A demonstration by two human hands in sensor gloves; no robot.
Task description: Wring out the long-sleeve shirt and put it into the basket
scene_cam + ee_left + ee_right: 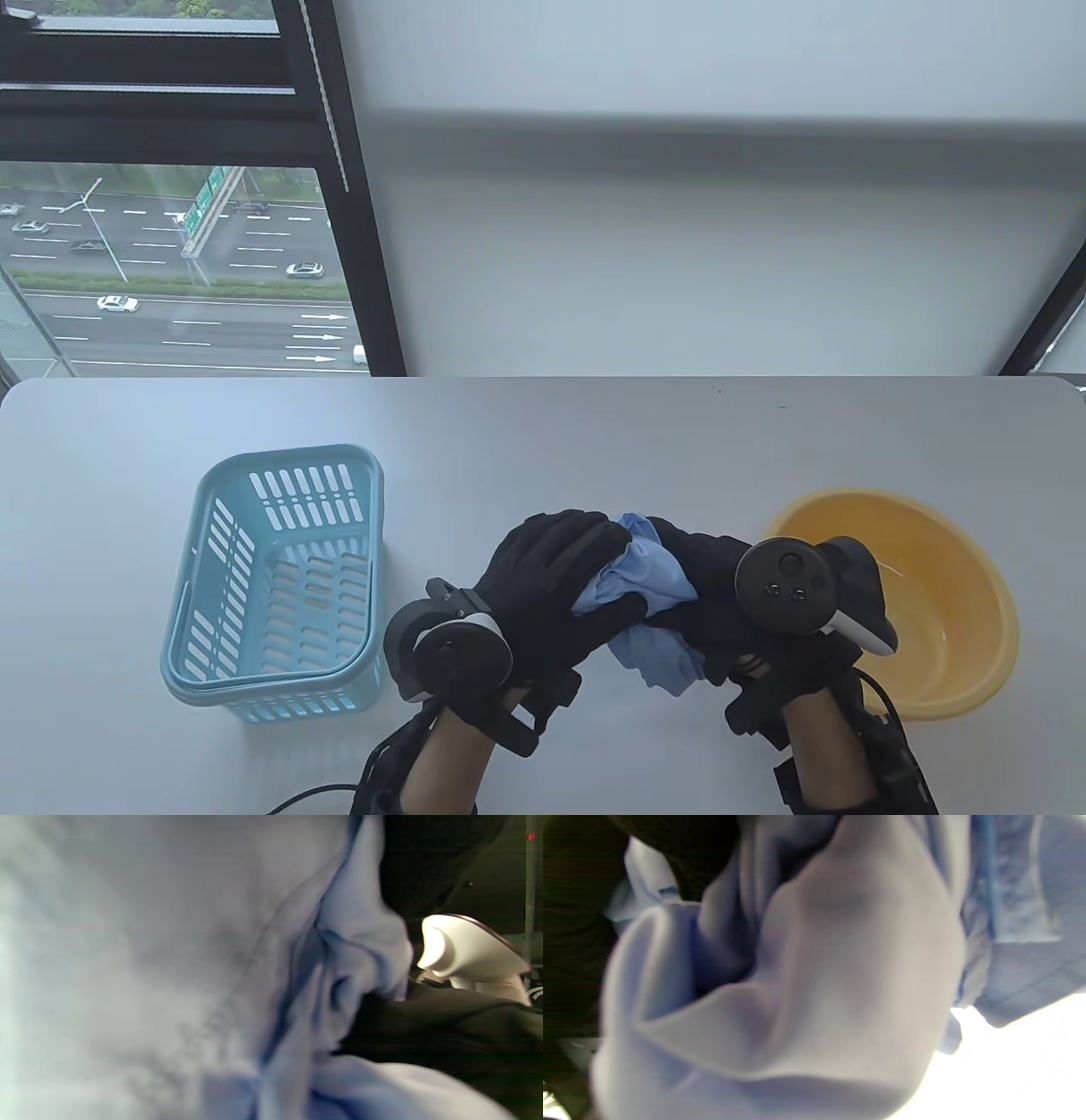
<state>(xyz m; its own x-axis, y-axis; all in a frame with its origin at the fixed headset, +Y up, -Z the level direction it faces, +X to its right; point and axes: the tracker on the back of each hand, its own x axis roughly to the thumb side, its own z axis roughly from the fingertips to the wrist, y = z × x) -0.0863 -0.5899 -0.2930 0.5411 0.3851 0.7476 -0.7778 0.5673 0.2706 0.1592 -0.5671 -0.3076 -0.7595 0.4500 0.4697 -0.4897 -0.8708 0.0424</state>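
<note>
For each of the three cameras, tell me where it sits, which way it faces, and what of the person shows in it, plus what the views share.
Table view: sits high at the person's side, faces down and outward over the table, blue basket, yellow basin and window; shows left hand and right hand gripping the shirt.
Left wrist view: pressed close against shirt folds; shows dark glove and a white tracker.
Right wrist view: equally close on the shirt; dark glove at the left edge.
Shared: all three show the blue shirt.

Right wrist view | bunched light-blue shirt (814, 976) fills the frame | dark glove (572, 942) at left | bright white glare lower right
</note>
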